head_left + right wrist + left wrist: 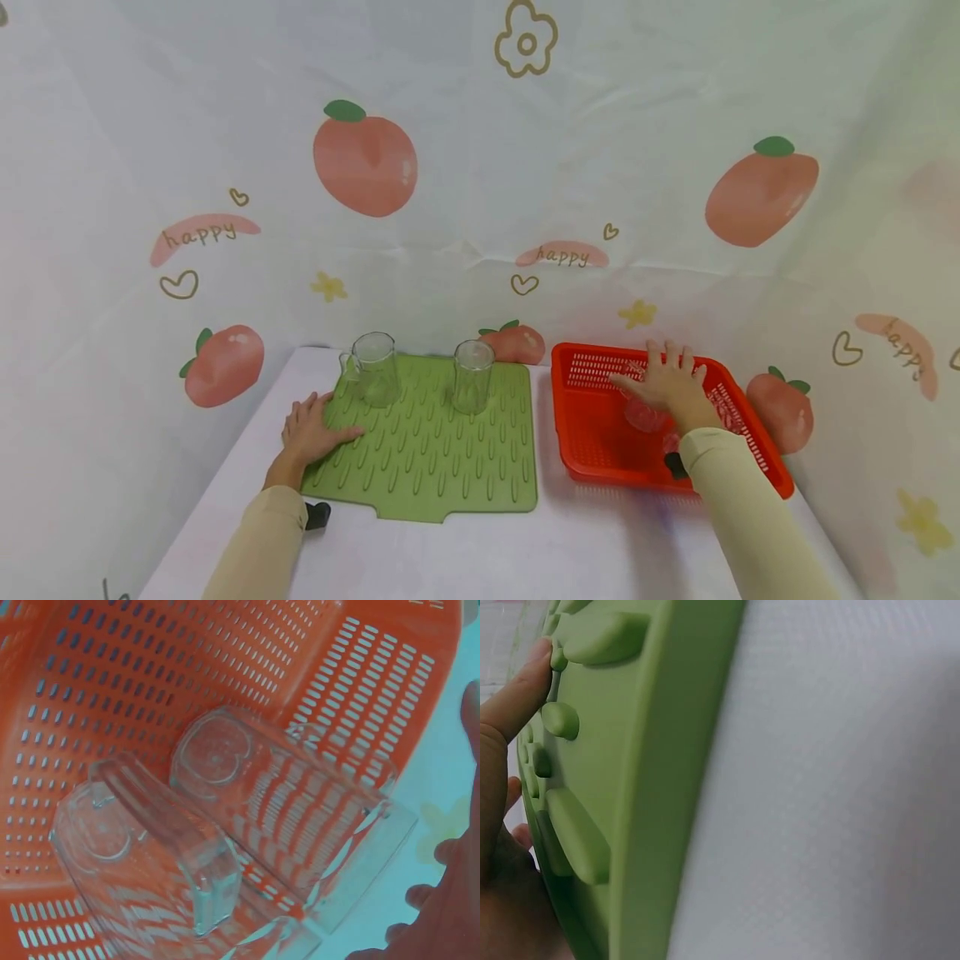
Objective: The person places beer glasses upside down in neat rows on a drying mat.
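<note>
My left hand [309,433] rests at the left edge of the green ridged drying mat [427,467], fingers spread, thumb lying over its surface. Two clear glass mugs stand upright on the mat's far half: one [378,379] with its handle to the left, the other [472,387] further right. Over the red slotted basket [564,433] my right hand [675,392] hovers with fingers apart, holding nothing. Inside the basket, the right wrist view shows two more glass mugs lying on their sides, a nearer mug [112,847] with its handle up and another mug [277,802] beside it.
Mat and basket sit side by side on a white table [480,558]. A white printed cloth [465,150] hangs as a wall behind and on both sides. The basket's far side stands close to this cloth.
</note>
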Motion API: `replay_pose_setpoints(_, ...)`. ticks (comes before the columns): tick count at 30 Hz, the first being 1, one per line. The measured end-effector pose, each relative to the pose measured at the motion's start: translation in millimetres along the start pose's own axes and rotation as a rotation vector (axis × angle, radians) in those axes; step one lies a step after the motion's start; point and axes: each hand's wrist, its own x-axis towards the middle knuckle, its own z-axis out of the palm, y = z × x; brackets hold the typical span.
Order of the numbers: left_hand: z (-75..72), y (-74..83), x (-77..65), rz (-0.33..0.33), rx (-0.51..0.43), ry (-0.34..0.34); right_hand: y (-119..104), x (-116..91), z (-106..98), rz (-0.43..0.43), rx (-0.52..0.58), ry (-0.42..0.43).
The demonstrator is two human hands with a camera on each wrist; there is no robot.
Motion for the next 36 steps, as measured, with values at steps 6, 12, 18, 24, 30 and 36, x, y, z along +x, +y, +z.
replay_pose_setpoints(6, 1.9, -1.6, 1.3, 0.003, 0.006, 0.005, 9, -2, 0, 0.013, 0.008, -0.048)
replay_pose_setpoints(12, 2.5, -2.8, 1.6, 0.0, 0.004, 0.004, 11, -5, -1, 0.045, 0.064, -0.098)
replay_pose_setpoints(18, 3.2, -1.2, 1.8, 0.004, -0.001, 0.006, 13, -9, -1, 0.025, 0.051, -0.089)
replay_pose_setpoints(24, 2.7, -1.4, 1.8, 0.009, 0.0, 0.01, 12, -7, 4, 0.014, 0.052, -0.092)
replay_pose_setpoints(30, 3.3, -1.2, 1.4, 0.003, -0.007, 0.009, 10, -4, 7, 0.004, 0.031, -0.071)
replay_pose_setpoints(36, 3.4, -2.3, 2.3, 0.004, -0.005, 0.017, 7, -3, 5, 0.011, 0.005, -0.078)
